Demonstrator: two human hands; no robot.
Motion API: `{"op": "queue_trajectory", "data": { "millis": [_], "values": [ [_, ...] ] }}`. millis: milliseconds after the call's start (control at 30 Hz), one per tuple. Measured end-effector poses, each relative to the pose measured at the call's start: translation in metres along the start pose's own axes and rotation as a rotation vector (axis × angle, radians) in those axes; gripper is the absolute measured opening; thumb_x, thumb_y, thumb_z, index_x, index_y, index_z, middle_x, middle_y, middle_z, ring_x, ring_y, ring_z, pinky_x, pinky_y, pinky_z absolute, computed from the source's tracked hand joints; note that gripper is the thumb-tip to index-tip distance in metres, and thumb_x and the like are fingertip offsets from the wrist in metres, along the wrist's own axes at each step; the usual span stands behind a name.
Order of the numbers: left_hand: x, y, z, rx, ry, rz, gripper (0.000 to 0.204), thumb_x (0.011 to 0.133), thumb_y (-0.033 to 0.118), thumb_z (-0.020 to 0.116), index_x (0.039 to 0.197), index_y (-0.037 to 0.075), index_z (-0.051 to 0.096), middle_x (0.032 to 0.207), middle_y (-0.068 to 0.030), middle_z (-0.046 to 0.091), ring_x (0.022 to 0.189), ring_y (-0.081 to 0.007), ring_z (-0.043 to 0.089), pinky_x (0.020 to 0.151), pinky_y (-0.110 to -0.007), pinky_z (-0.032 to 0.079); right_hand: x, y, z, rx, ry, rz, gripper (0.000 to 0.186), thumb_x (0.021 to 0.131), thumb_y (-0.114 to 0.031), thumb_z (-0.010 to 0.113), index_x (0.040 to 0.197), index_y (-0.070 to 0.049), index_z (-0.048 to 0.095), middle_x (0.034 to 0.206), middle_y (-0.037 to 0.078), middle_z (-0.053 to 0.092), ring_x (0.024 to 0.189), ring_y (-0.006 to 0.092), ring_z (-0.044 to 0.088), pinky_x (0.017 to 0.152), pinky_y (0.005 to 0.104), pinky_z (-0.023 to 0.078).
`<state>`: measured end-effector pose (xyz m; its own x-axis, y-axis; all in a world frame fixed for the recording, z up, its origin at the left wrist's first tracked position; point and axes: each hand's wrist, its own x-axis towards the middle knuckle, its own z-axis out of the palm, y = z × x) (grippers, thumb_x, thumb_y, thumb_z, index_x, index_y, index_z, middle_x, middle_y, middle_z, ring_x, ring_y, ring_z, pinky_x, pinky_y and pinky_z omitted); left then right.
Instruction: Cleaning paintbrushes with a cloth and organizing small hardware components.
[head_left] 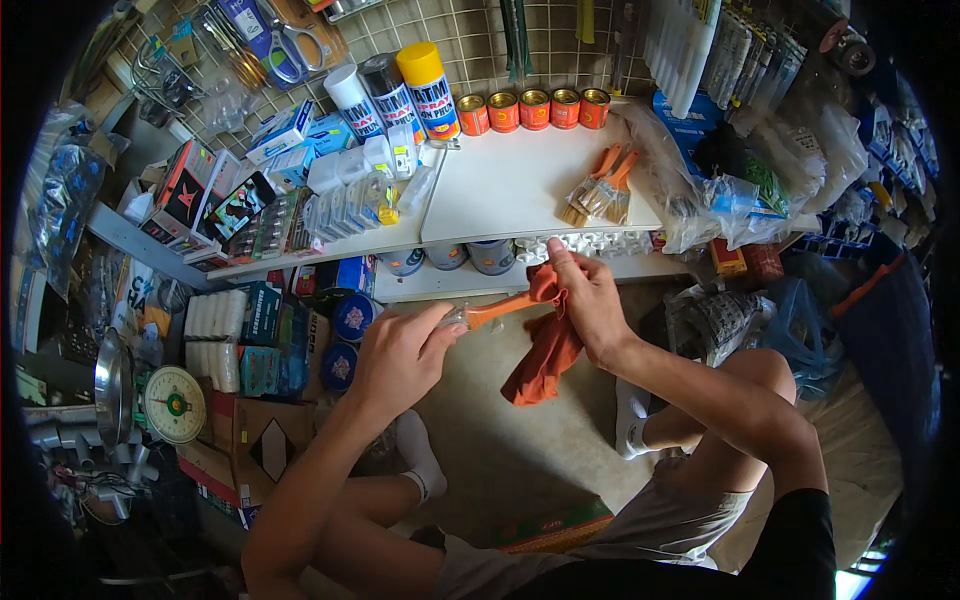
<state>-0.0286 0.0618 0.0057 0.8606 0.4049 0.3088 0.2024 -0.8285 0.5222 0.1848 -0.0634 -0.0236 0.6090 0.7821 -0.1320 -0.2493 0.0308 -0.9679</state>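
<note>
My left hand grips the brush end of a paintbrush with an orange handle, held level in front of the white shelf. My right hand presses an orange-red cloth around the handle's far end; the cloth hangs down below it. The bristles are hidden inside my left fist. More orange-handled paintbrushes lie on the shelf just beyond my right hand.
Three spray cans and a row of small red tins stand at the shelf's back. Small boxes and packets crowd its left part. A weighing scale and cardboard boxes sit at lower left, plastic bags at right.
</note>
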Motion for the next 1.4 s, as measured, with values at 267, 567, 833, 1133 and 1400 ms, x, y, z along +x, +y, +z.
{"op": "queue_trajectory", "data": {
  "millis": [267, 567, 833, 1133, 1400],
  "values": [
    [-0.006, 0.021, 0.009, -0.403, -0.526, -0.172, 0.031, 0.099, 0.028, 0.068, 0.091, -0.001, 0.062, 0.074, -0.0157, 0.067, 0.065, -0.0256, 0.067, 0.06, -0.039, 0.046, -0.004, -0.031, 0.001, -0.556, -0.117, -0.574, 0.034, 0.102, -0.033, 0.066, 0.123, -0.007, 0.061, 0.068, 0.009, 0.069, 0.058, 0.0196, 0.068, 0.058, 0.034, 0.051],
    [0.009, 0.026, 0.008, -0.387, -0.551, -0.248, 0.028, 0.102, 0.025, 0.063, 0.099, -0.002, 0.068, 0.079, -0.0142, 0.064, 0.069, -0.0216, 0.06, 0.065, -0.039, 0.046, 0.024, -0.03, -0.014, -0.954, -0.077, -0.867, 0.028, 0.103, -0.028, 0.062, 0.125, -0.011, 0.057, 0.073, 0.012, 0.07, 0.066, 0.0346, 0.071, 0.058, 0.0437, 0.056],
    [0.007, 0.007, 0.011, -0.842, -0.1, -0.54, 0.021, 0.102, 0.02, 0.065, 0.11, 0.001, 0.07, 0.103, -0.0065, 0.073, 0.094, -0.0132, 0.07, 0.074, -0.027, 0.056, 0.033, -0.053, -0.028, -0.125, -0.031, 0.125, 0.042, 0.109, -0.043, 0.049, 0.121, -0.004, 0.059, 0.086, 0.006, 0.065, 0.059, 0.0201, 0.066, 0.056, 0.0349, 0.056],
    [0.006, 0.013, 0.023, -1.266, -0.251, -0.786, 0.034, 0.106, 0.017, 0.055, 0.136, 0.001, 0.053, 0.132, -0.0076, 0.062, 0.118, -0.0163, 0.065, 0.093, -0.034, 0.058, -0.02, -0.051, 0.01, -0.18, -0.876, -0.273, 0.039, 0.099, -0.009, 0.06, 0.137, -0.01, 0.053, 0.131, 0.008, 0.056, 0.127, 0.0205, 0.052, 0.11, 0.0366, 0.041],
    [0.015, 0.025, 0.025, -1.376, 0.099, -0.727, 0.025, 0.104, 0.008, 0.056, 0.128, 0.003, 0.055, 0.128, -0.0069, 0.062, 0.117, -0.016, 0.064, 0.096, -0.037, 0.059, -0.021, -0.031, 0.016, -1.051, -0.259, -0.879, 0.049, 0.091, -0.017, 0.065, 0.137, -0.004, 0.059, 0.136, 0.015, 0.053, 0.113, 0.0391, 0.06, 0.099, 0.0487, 0.048]
  ]
}}
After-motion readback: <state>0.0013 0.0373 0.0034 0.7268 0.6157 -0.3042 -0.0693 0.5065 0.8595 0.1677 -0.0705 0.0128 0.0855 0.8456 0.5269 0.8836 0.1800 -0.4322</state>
